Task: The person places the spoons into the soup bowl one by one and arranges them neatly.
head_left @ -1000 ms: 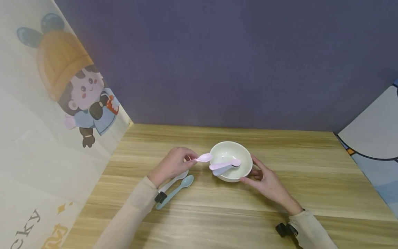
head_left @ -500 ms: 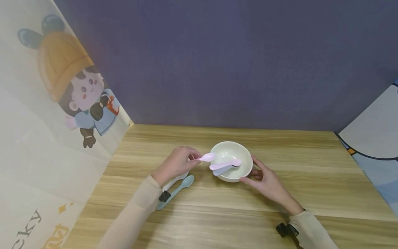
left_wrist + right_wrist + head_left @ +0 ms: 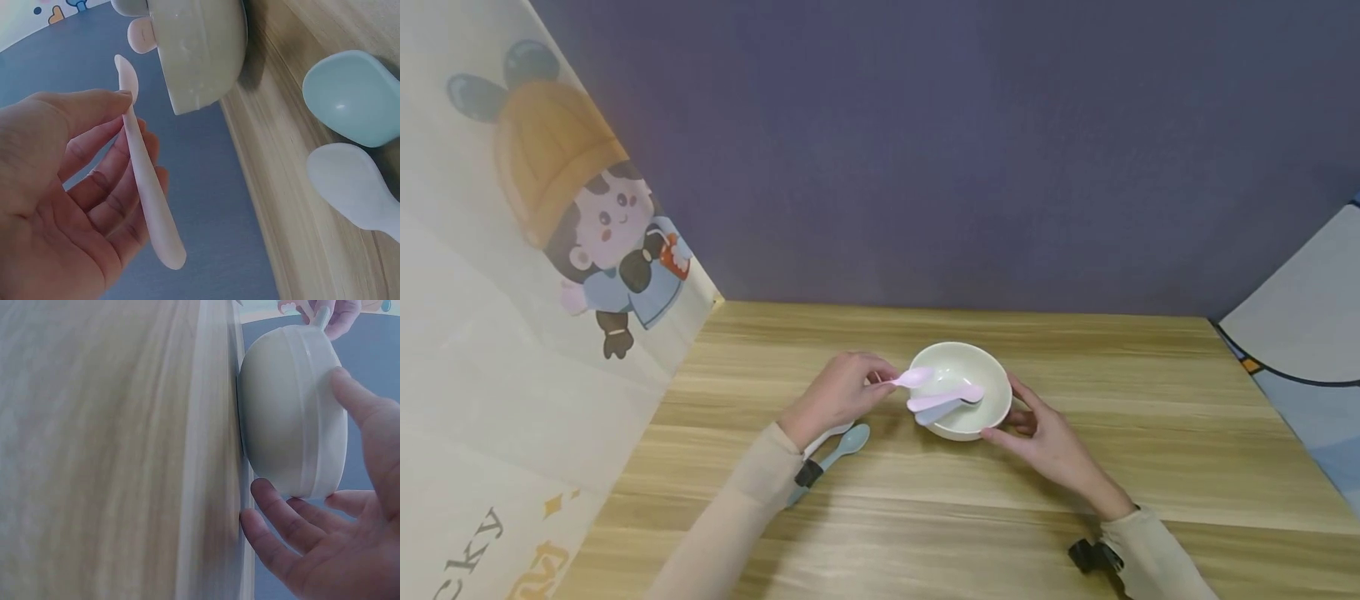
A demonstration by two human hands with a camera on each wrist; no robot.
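In the head view my left hand pinches a pink spoon, its bowl end over the left rim of a cream bowl. The left wrist view shows thumb and fingers on the neck of this spoon, its handle pointing away from the bowl. A second pink spoon and a pale lavender spoon lie in the bowl, handles over its left edge. At the bowl's right side, my right hand holds it between thumb and fingers, which curve round its wall in the right wrist view.
A blue-green spoon and a white spoon lie on the wooden table, partly under my left forearm in the head view. A dark panel stands behind the table, and a printed wall on the left.
My left hand has moved right with the pink spoon, bringing its bowl end from beside the rim to over the bowl. The right hand and bowl have stayed in place.
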